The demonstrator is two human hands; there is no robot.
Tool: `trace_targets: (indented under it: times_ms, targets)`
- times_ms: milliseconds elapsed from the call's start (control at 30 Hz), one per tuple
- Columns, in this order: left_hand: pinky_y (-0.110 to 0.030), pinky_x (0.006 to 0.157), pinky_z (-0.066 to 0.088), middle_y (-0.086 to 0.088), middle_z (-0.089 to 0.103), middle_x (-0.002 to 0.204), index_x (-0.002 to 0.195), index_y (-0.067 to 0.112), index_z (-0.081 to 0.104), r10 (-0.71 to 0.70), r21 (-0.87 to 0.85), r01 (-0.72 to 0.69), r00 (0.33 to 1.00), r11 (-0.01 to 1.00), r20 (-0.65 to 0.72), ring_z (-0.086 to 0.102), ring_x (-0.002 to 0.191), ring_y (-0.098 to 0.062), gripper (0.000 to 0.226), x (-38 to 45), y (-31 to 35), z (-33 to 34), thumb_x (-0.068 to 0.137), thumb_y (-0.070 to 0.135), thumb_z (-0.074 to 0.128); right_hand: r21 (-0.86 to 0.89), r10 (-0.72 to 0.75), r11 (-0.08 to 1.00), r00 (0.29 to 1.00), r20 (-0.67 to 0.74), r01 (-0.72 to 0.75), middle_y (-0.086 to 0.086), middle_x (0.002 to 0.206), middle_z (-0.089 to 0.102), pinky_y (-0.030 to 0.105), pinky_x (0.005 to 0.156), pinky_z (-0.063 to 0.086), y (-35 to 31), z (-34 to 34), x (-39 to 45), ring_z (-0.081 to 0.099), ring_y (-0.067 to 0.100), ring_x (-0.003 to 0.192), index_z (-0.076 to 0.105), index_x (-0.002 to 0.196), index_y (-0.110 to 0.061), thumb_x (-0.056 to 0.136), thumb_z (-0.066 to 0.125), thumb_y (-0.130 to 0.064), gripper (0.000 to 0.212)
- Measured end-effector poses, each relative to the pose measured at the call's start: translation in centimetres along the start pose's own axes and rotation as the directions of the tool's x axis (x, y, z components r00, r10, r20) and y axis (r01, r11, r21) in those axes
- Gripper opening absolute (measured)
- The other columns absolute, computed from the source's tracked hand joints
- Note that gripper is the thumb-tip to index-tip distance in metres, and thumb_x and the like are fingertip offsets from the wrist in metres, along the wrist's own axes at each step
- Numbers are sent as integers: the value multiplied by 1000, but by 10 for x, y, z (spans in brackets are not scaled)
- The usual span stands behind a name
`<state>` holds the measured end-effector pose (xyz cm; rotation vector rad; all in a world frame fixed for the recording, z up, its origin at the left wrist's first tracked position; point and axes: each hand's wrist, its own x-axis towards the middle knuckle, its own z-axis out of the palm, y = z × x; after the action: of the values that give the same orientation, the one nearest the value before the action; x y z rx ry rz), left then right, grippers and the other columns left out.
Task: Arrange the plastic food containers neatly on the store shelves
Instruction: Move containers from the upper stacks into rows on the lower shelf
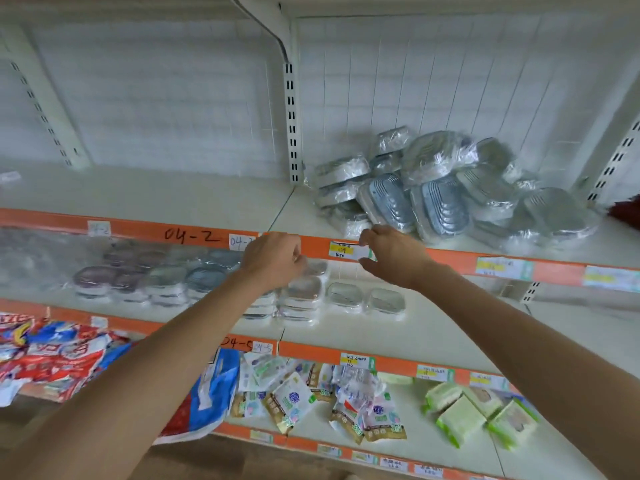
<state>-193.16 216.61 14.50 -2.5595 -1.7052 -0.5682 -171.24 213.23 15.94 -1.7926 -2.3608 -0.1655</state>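
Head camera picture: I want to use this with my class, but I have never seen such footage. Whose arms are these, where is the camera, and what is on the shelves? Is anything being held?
The camera sits on a person's head and looks forward and down, so both bare arms reaching in are that person's own. The left hand has curled fingers and the right hand is relaxed open; both are at the orange shelf edge and neither plainly holds anything. On the upper shelf lies an untidy pile of wrapped containers. The middle shelf carries neater rows of lidded containers. The bottom shelf has snack packets and green packs.
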Motion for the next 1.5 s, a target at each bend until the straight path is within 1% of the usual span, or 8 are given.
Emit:
trace_targets:
  times_ms: [300,667,933,1000,1133,1233,1367,1500]
  targets:
    - [-34,77,50,-1,63,102,92,16,63,-22,-44,20,998,999,-59,60,92,-22,12,104,3,-4,89,26,55,15,-28,999,986,-162,31,14,123,50,41,94,44,47,-47,105,44,30,120,51,121,-4,93,51,-27,37]
    - [-35,86,48,-4,60,108,108,11,61,-10,-63,10,1000,998,-3,58,101,-20,22,175,-30,-30,89,22,57,-121,92,990,971,222,-66,19,145,34,46,106,34,56,-44,224,33,37,133,35,140,-9,79,48,-73,89]
    - [-22,112,17,1,16,157,151,14,14,106,-130,-62,925,990,365,19,142,-15,105,216,-61,-30,73,42,79,375,-113,926,976,184,36,5,128,42,26,90,36,46,-28,238,39,18,115,29,132,-11,66,80,-43,88]
    - [-27,112,24,0,22,155,150,16,15,128,-166,-63,901,984,415,24,139,-16,111,225,-66,-25,67,44,83,455,-128,890,973,191,27,3,126,43,23,87,35,43,-28,237,42,16,112,29,129,-13,66,81,-39,86]
    - [-26,93,36,-1,38,132,135,15,34,114,-68,-95,919,993,378,36,123,-17,96,235,-89,-14,60,48,84,281,-69,960,968,242,-1,7,142,31,32,104,32,40,-21,237,30,23,131,26,143,-11,72,74,-52,95]
    - [-31,99,37,-4,34,131,136,11,33,73,27,-92,909,995,410,30,126,-20,99,232,-123,-7,60,52,82,30,109,992,943,313,-125,14,152,19,44,113,23,38,-13,239,16,31,141,21,148,-14,76,62,-63,96]
    - [-31,97,36,-3,34,125,136,11,32,28,70,-68,883,995,468,30,123,-19,100,224,-166,2,61,56,80,-85,259,966,879,399,-246,9,150,31,44,112,22,35,-1,239,28,31,138,30,145,-31,74,54,-75,88]
    - [-31,95,36,-2,34,123,137,15,34,34,58,-72,869,996,494,30,120,-18,102,218,-185,9,58,64,77,-114,339,941,877,341,-319,16,146,35,45,107,31,29,8,240,31,34,134,32,142,-9,71,60,-71,98]
